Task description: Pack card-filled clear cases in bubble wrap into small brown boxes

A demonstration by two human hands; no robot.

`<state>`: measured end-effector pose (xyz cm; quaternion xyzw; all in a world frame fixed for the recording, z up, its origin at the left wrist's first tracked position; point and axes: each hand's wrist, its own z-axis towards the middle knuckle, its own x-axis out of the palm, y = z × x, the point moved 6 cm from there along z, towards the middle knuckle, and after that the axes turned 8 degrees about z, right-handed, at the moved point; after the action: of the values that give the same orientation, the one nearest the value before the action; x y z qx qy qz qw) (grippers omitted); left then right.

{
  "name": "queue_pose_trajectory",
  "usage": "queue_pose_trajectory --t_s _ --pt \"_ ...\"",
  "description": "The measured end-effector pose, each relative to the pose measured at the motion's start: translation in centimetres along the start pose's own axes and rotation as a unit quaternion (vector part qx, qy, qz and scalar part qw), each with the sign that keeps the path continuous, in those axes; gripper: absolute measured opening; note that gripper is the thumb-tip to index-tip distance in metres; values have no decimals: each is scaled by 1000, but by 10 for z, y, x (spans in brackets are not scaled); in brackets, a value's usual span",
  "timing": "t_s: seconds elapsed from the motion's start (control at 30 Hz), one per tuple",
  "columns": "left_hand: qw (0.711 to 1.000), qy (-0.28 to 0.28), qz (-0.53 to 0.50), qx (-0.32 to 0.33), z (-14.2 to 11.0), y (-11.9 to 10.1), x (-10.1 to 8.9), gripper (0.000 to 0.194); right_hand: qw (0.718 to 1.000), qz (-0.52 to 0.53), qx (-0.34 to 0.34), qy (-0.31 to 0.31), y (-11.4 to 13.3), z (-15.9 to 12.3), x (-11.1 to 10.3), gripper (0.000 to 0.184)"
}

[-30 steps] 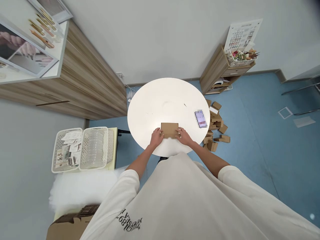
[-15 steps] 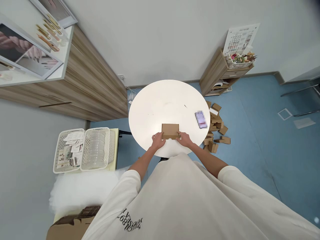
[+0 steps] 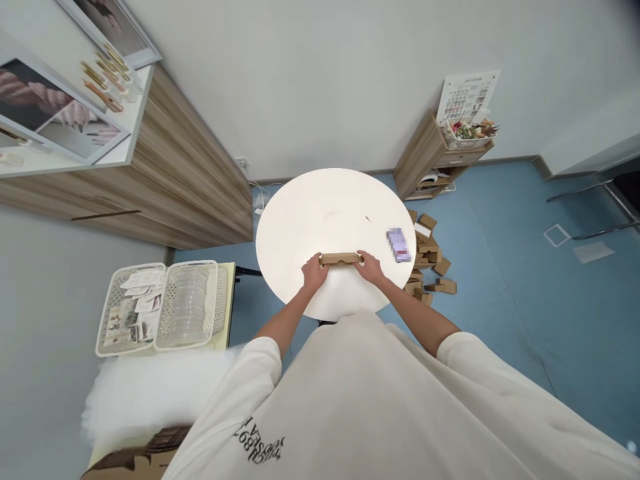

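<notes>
A small brown cardboard box (image 3: 341,259) is held over the near half of the round white table (image 3: 320,207). It is tilted so that a narrow side faces me, and its flaps look closed. My left hand (image 3: 314,271) grips the box's left end, fingers wrapped round it. At the other end my right hand (image 3: 370,267) holds it the same way. Whether the box touches the tabletop I cannot tell. To the right of my right hand lies a blurred purple item (image 3: 399,245) on the table.
Several cardboard boxes (image 3: 429,253) are heaped on the floor right of the table. White baskets (image 3: 187,303) with papers and clear plastic stand at left. A wooden cabinet (image 3: 195,160) rises at the far left; a small shelf unit (image 3: 425,153) with a flower basket stands behind right.
Both hands have moved slightly away from me with the box. The box has tipped, so its broad top is out of sight and a narrow side shows.
</notes>
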<state>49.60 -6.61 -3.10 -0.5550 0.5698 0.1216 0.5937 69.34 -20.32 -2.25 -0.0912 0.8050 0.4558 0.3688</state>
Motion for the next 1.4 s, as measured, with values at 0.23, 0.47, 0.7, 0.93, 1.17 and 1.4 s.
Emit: queue_pose_trajectory --t_s 0.23,0.47,0.7,0.93,1.17,1.4 --pt "999 -7 4 -49 33 2 3 29 999 -7 35 -34 0 28 2 38" --pt "998 -36 20 -51 42 3 -3 26 995 6 58 -81 -6 31 -2 36" --pt "998 -19 65 3 39 -8 -4 19 998 -2 15 -67 2 27 3 29" --pt "989 -3 138 51 38 -20 -12 20 993 -111 -15 -30 13 27 4 38" --pt "986 3 155 56 36 -25 -13 23 991 -127 -27 -14 19 24 5 52" --pt "986 3 134 97 27 -18 -13 33 990 -136 -46 -3 16 19 6 50"
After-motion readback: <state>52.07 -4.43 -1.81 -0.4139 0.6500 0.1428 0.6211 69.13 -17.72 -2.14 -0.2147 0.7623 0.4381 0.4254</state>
